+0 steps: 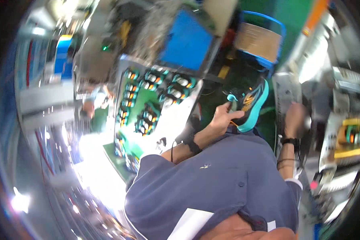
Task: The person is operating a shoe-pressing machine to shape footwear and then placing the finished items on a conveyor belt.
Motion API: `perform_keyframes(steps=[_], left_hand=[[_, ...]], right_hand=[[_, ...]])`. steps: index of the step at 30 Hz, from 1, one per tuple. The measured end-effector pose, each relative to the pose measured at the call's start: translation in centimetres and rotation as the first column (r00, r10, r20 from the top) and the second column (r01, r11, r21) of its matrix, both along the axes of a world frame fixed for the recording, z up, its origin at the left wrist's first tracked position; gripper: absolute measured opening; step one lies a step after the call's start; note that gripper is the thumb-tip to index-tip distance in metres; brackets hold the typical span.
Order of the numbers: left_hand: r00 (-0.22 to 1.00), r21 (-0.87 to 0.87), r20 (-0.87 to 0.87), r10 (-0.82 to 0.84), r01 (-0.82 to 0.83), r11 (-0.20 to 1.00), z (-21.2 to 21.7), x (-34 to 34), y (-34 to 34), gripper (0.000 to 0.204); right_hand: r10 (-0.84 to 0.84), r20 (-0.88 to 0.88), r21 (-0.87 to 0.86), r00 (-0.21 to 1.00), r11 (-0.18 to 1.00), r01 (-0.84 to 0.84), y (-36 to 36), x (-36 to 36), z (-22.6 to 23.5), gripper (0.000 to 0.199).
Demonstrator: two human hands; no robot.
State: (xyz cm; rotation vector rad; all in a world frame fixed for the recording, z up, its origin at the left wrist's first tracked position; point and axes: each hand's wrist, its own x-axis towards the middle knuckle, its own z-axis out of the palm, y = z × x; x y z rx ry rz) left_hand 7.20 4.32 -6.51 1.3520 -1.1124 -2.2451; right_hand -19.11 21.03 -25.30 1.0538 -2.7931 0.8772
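Observation:
My left hand [223,118] grips a sports shoe [252,102] at its heel end, the thumb pressed on its side. The shoe has a black upper with orange marks and a thick turquoise sole. It is held tilted in front of my body, its sole turned to the right. My right hand [295,120] is off to the right, apart from the shoe and beside a grey metal surface [283,90]. Motion blurs its fingers, so I cannot make out their shape or anything in them.
Several similar shoes [148,116] stand in groups on a green-topped table [142,98] to the left. A blue panel [188,40] lies beyond it. A blue-framed chair [260,38] stands ahead. Machinery with a yellow-edged holder [350,154] is at the right. Another person [96,104] is at the left.

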Motion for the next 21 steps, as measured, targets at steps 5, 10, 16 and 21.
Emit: perform_keyframes(steps=[5,10,16,21], left_hand=[[0.952,0.061,0.088,0.292,-0.298,0.953,4.5,7.4,-1.2,0.037],[0.587,-0.119,0.1,0.804,-0.795,0.595,4.4,16.4,-3.8,0.034],[0.378,-0.217,0.085,0.922,-0.896,0.388,-10.8,36.7,-13.1,0.04],[0.337,-0.408,0.389,0.858,-0.772,0.488,-15.9,45.4,-20.4,0.046]], right_hand=[[0.098,-0.047,-0.08,0.994,0.992,-0.102,0.3,0.0,0.2,0.018],[0.092,0.012,-0.016,0.996,0.996,-0.092,1.6,-2.0,-1.8,0.022],[0.035,-0.028,0.175,0.999,0.984,-0.029,-0.2,-3.9,-2.2,0.038],[0.082,0.062,0.343,0.995,0.934,-0.098,-3.5,-4.4,0.9,0.049]])
